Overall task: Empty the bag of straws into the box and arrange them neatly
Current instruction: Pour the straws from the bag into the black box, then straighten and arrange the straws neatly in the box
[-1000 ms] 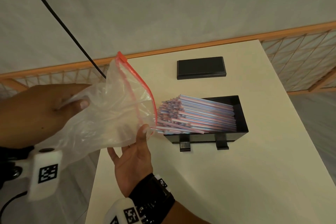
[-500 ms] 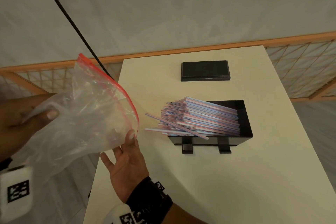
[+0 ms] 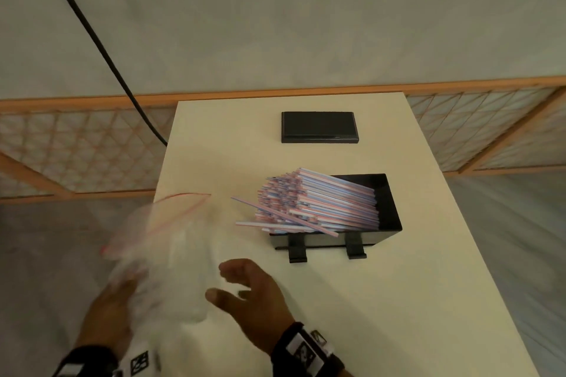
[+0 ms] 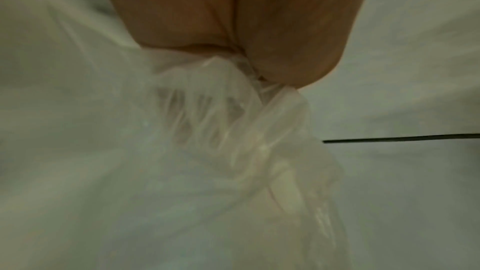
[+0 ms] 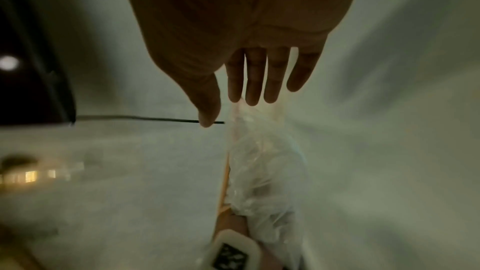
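A bundle of pink, blue and white striped straws (image 3: 318, 203) lies slanted in the open black box (image 3: 387, 208), its left ends sticking out over the box's left edge; a few straws lie askew in front. The clear zip bag with a red seal (image 3: 165, 242) looks empty and blurred at the table's left edge. My left hand (image 3: 107, 312) grips the bag's bunched plastic (image 4: 233, 93). My right hand (image 3: 239, 281) hovers beside the bag with relaxed fingers (image 5: 255, 81), holding nothing.
The box's black lid (image 3: 319, 127) lies flat behind the box on the cream table (image 3: 382, 300). A black cable (image 3: 101, 46) hangs down at the back left. A wooden lattice rail (image 3: 76, 150) runs behind the table.
The left hand has swung the empty bag down and toward the table's near left edge. The right hand let go of the bag's mouth and turned palm down.
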Tool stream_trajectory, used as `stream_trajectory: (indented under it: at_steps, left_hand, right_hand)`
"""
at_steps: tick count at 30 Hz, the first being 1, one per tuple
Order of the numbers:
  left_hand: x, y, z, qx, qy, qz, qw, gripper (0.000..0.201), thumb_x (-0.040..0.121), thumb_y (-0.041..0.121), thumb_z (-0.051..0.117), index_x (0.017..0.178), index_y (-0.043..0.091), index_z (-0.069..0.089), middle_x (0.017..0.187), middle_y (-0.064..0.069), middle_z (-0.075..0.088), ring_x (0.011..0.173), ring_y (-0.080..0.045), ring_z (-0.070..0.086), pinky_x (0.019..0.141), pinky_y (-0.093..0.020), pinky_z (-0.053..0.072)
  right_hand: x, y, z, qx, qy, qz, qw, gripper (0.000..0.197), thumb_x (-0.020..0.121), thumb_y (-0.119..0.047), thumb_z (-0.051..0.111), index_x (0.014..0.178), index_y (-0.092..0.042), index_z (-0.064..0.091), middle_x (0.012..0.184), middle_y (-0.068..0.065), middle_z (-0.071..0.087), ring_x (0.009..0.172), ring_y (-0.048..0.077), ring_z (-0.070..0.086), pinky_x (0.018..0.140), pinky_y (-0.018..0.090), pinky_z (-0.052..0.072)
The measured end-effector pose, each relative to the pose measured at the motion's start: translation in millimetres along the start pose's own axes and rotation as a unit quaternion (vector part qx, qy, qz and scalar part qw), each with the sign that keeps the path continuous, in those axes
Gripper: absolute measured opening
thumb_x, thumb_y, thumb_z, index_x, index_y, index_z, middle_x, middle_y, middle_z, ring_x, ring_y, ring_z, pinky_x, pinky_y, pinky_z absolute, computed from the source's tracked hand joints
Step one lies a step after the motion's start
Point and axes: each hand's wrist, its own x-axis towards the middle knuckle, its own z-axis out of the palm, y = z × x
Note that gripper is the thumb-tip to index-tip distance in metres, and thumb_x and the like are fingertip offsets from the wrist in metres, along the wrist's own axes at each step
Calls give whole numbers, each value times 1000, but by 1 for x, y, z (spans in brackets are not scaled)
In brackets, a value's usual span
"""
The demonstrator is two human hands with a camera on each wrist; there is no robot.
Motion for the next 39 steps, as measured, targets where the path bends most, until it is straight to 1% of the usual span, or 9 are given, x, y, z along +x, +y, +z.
stream_trajectory:
  at_steps: [2,7,14,18,22,27,31,35,39]
  left_hand:
    - [0,-17,30,70,-13,-35,997,13,108,16,49,111,17,62,90,2,73,59,1,73,55,-18,60]
    - [11,-22,54,77,-16,-83,993,63,84,57,74,126,10,69,115,-20,75,92,-36,73,89,-53,57]
    - [-10,42,45,292,65,80,951,115,71,96,40,132,-1,58,136,-27,59,118,-43,59,103,-52,46]
    - [-61,82,93,234,38,303,923,85,82,82,39,140,22,52,130,1,59,97,-23,66,79,-38,52]
    - [-78,100,164,223,-111,268,931,104,63,101,46,146,38,43,125,13,62,73,-12,64,70,-34,48]
    - [-75,102,190,132,-143,174,965,108,55,74,88,147,34,48,125,-1,69,64,-15,59,61,-35,46]
    - [-82,105,196,121,-51,215,968,31,91,19,78,122,17,70,100,-5,72,50,-11,52,50,-20,45]
    - [-83,107,186,156,13,257,954,9,94,10,73,93,17,77,90,-11,75,46,-9,55,50,-13,47]
    - [-98,127,166,188,51,295,935,9,92,11,76,90,20,76,62,8,72,45,-1,59,51,-6,47]
  right_hand:
    - [-13,2,-21,-108,52,-39,992,33,80,-46,82,108,-37,68,110,-23,70,108,-9,60,88,12,48]
    - [-42,-4,-63,-203,185,-154,949,11,84,-30,81,84,-34,71,92,-16,74,88,8,68,72,11,46]
    - [-55,-16,-121,-232,312,-236,891,25,79,-19,86,88,-35,70,78,-12,69,76,12,65,66,16,47]
    - [-46,-17,-151,-217,292,-253,896,27,77,-17,87,90,-32,69,75,-11,66,73,11,60,68,12,45]
    - [-40,-19,-173,-197,231,-267,915,30,78,-12,87,92,-29,68,77,-12,66,71,12,59,66,14,46]
    - [-37,-22,-200,-167,170,-258,936,31,78,-12,87,97,-31,70,82,-13,68,76,12,62,65,19,51]
    - [-33,-23,-214,-148,144,-255,945,30,80,-14,86,98,-32,71,81,-6,69,77,17,64,66,24,55]
    - [-30,-24,-218,-148,128,-256,947,27,81,-16,85,100,-30,72,82,-5,69,76,18,65,66,26,56]
    - [-28,-25,-223,-162,121,-251,947,27,82,-17,84,99,-34,71,82,-7,69,78,17,65,68,17,53]
